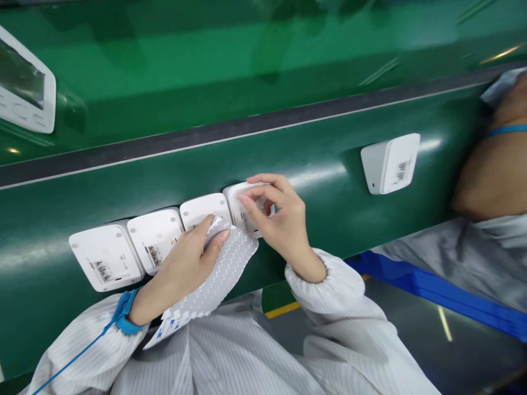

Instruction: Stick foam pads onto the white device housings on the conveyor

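Note:
My left hand (187, 260) pinches a flexible grey sheet (224, 263) covered with rows of small pale dots, blue print at its lower end, between thumb and fingers. My right hand (280, 216) is over the rightmost white device (234, 193) in a row. Its thumb and a finger are pinched at that device's back; whatever lies between them is too small to make out. Beside it is another white device (206, 207), partly covered by my left hand. Further left lie a white device (154, 236) and the leftmost white device (105, 258), both with printed backs facing up and round grey corner spots.
Apart on the right of the green bench (321, 164) stands a tilted white device (397, 164). A white unit with a screen (24, 82) is at upper left, beyond the dark strip (185, 145). A co-worker's arm (494, 170) is at the right edge. A blue wrist strap (127, 312) trails a cord.

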The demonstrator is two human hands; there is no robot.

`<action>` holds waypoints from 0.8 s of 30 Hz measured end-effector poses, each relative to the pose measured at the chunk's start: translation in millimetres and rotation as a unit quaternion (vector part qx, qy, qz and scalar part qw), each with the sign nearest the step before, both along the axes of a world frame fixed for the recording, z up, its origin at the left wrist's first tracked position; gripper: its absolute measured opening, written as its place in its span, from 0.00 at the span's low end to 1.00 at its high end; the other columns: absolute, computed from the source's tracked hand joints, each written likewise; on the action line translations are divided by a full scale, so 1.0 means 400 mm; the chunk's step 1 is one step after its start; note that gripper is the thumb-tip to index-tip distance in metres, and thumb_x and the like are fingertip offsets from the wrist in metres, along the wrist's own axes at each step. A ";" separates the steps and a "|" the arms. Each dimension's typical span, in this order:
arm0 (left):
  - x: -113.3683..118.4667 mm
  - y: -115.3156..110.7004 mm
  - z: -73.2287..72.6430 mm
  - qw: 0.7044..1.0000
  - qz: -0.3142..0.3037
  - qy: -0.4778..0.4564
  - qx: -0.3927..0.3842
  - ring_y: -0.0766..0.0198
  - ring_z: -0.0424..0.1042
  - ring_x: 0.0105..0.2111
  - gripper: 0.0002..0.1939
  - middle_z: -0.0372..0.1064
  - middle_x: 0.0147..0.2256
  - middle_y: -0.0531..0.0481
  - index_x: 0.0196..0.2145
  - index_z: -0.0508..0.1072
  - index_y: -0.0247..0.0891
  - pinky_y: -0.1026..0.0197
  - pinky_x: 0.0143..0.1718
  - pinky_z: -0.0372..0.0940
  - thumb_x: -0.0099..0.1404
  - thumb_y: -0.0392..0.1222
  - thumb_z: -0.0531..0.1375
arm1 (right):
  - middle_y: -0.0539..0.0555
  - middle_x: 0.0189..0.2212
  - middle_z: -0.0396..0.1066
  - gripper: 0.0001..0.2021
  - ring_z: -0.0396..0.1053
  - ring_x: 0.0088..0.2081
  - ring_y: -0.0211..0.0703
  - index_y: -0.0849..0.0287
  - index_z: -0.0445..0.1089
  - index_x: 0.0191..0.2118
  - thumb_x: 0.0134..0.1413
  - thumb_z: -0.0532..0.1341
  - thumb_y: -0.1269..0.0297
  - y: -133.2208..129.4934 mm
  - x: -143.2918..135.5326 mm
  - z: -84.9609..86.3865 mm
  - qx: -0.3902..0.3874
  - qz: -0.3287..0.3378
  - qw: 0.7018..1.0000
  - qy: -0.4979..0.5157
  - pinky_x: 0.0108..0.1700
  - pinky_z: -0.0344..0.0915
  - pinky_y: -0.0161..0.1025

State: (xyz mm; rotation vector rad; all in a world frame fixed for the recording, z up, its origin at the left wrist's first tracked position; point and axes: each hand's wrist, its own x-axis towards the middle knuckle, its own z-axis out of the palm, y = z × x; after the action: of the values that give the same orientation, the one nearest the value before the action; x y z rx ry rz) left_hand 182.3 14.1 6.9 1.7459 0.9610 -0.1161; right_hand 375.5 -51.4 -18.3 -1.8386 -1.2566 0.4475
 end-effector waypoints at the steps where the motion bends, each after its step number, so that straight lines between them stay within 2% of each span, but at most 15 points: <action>1: 0.001 0.001 0.001 1.000 0.001 -0.006 -0.010 0.56 0.73 0.30 0.11 0.71 0.31 0.52 0.46 0.70 0.40 0.57 0.32 0.60 0.80 0.48 0.52 | 0.56 0.47 0.76 0.04 0.73 0.33 0.38 0.55 0.78 0.37 0.65 0.66 0.65 0.004 -0.004 -0.002 -0.001 0.004 1.000 -0.009 0.30 0.70 0.38; 5: 0.003 0.008 0.006 0.998 0.008 -0.048 -0.041 0.55 0.77 0.39 0.14 0.77 0.40 0.50 0.56 0.71 0.44 0.55 0.44 0.66 0.80 0.45 0.51 | 0.55 0.47 0.76 0.04 0.73 0.32 0.38 0.55 0.76 0.38 0.66 0.64 0.65 0.008 -0.019 0.002 -0.027 0.003 0.999 -0.038 0.36 0.74 0.41; 10: 0.007 0.009 0.006 0.997 0.008 -0.050 -0.054 0.54 0.77 0.39 0.16 0.78 0.43 0.50 0.60 0.70 0.45 0.55 0.44 0.66 0.81 0.46 0.51 | 0.56 0.49 0.76 0.04 0.77 0.41 0.45 0.54 0.74 0.38 0.67 0.63 0.67 0.010 -0.016 0.014 -0.044 0.036 0.993 -0.104 0.34 0.71 0.40; 12: 0.008 0.009 0.006 0.997 0.007 -0.055 -0.057 0.54 0.77 0.41 0.16 0.78 0.43 0.50 0.60 0.69 0.45 0.55 0.44 0.65 0.81 0.46 0.51 | 0.57 0.50 0.77 0.05 0.77 0.40 0.45 0.55 0.74 0.37 0.67 0.63 0.69 0.011 -0.011 0.019 -0.043 0.044 0.989 -0.136 0.33 0.71 0.41; 14: 0.007 0.010 0.008 0.997 0.004 -0.062 -0.055 0.54 0.77 0.40 0.15 0.77 0.42 0.50 0.59 0.69 0.44 0.55 0.43 0.65 0.81 0.46 0.50 | 0.57 0.50 0.77 0.06 0.76 0.37 0.44 0.55 0.74 0.33 0.65 0.66 0.67 0.010 -0.006 0.026 -0.020 0.013 0.988 -0.151 0.31 0.69 0.42; 16: 0.004 0.013 0.011 0.996 -0.004 -0.070 -0.051 0.56 0.76 0.38 0.14 0.77 0.41 0.50 0.56 0.69 0.43 0.57 0.41 0.64 0.81 0.46 0.50 | 0.56 0.49 0.79 0.07 0.74 0.33 0.42 0.55 0.76 0.31 0.62 0.70 0.63 0.003 -0.004 0.036 0.002 -0.014 0.994 -0.111 0.29 0.68 0.41; 17: 0.003 0.015 0.013 0.996 -0.009 -0.075 -0.048 0.56 0.76 0.37 0.13 0.77 0.40 0.50 0.56 0.69 0.43 0.57 0.40 0.64 0.81 0.46 0.50 | 0.56 0.47 0.80 0.06 0.74 0.32 0.41 0.54 0.78 0.32 0.61 0.71 0.62 -0.002 -0.005 0.041 0.000 -0.005 0.998 -0.063 0.28 0.68 0.40; 21: 0.001 0.020 0.016 0.996 -0.035 -0.080 -0.037 0.57 0.75 0.37 0.11 0.76 0.41 0.50 0.55 0.68 0.43 0.58 0.38 0.64 0.81 0.45 0.51 | 0.51 0.37 0.82 0.02 0.75 0.31 0.39 0.53 0.82 0.36 0.60 0.72 0.63 -0.030 -0.026 0.056 -0.040 0.080 0.987 0.134 0.25 0.67 0.36; 24: 0.009 0.021 0.015 0.997 -0.042 -0.068 -0.023 0.55 0.76 0.39 0.10 0.76 0.40 0.49 0.52 0.69 0.42 0.57 0.39 0.64 0.80 0.45 0.51 | 0.51 0.36 0.82 0.03 0.76 0.32 0.39 0.54 0.80 0.34 0.60 0.71 0.66 -0.046 -0.046 0.054 -0.023 0.068 0.986 0.150 0.27 0.69 0.35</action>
State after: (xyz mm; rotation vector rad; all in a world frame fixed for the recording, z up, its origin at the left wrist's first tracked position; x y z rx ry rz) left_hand 186.0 22.6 12.9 1.7293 0.7803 -0.0713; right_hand 357.1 -69.9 3.2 -1.6537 -1.1733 0.8022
